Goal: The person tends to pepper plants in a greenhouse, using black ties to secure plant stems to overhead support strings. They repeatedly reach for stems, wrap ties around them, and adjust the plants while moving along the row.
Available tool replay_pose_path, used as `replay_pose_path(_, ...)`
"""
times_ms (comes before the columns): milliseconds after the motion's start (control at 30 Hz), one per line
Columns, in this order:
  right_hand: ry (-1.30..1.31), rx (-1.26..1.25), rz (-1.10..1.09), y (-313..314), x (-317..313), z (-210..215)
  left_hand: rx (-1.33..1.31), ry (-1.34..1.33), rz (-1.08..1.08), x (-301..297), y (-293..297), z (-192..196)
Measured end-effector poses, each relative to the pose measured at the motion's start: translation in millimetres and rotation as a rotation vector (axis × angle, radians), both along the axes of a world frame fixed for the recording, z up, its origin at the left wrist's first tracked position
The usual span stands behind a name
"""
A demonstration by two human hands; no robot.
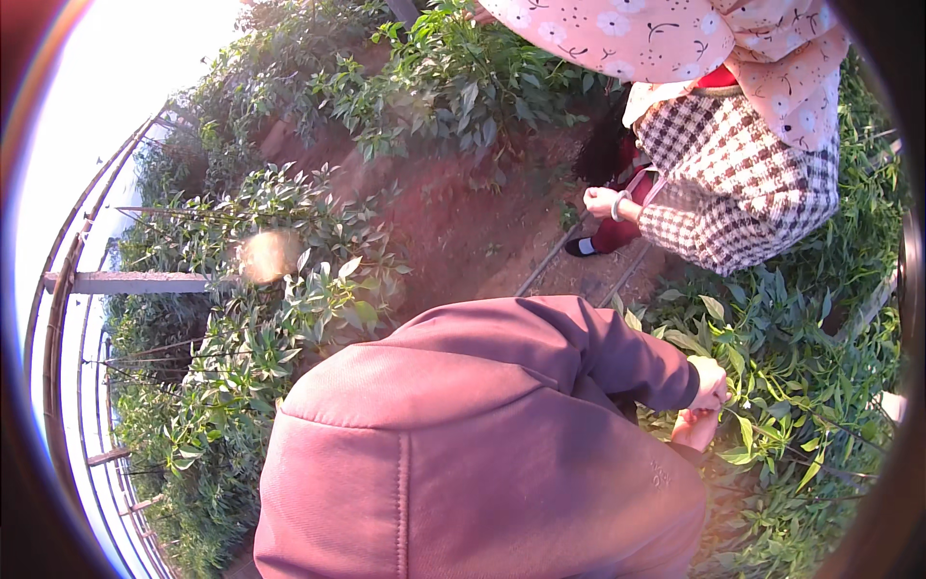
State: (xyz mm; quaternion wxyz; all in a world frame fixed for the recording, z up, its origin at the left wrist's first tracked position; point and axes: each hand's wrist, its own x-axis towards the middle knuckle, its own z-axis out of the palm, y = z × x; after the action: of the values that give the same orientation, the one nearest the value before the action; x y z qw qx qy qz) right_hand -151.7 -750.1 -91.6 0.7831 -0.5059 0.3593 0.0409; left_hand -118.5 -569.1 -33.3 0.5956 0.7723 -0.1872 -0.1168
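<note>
Left hand (710, 384) is closed on a stem of the leafy plant (772, 386) at 3 o'clock. Right hand (694, 429) sits just below it (grip cannot be told). Risk: a hard pull could snap the stem, and the foliage hides the fingers.

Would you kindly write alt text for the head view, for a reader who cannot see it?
A person in a maroon jacket bends over, both hands together in a leafy green plant at the right. Another person in a checked coat and floral pink headscarf stands beyond, on a reddish dirt path between plant rows.
</note>
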Motion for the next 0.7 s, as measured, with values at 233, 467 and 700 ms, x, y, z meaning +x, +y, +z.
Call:
replay_pose_path(233, -0.063, -0.14, 0.277, -10.8, -9.1, 15.3, 0.12, -0.098, -0.042, -6.4, 20.9, 10.1)
replay_pose_path(467, 0.0, -0.212, 0.487, -20.8, -10.6, 28.2, 0.217, -0.202, -0.144, 3.6, 52.6, 20.6)
replay_pose_path(700, 0.069, -0.017, 0.617, -16.3, -22.8, 60.4, 0.332, -0.217, -0.062, -5.6, 62.5, 35.4)
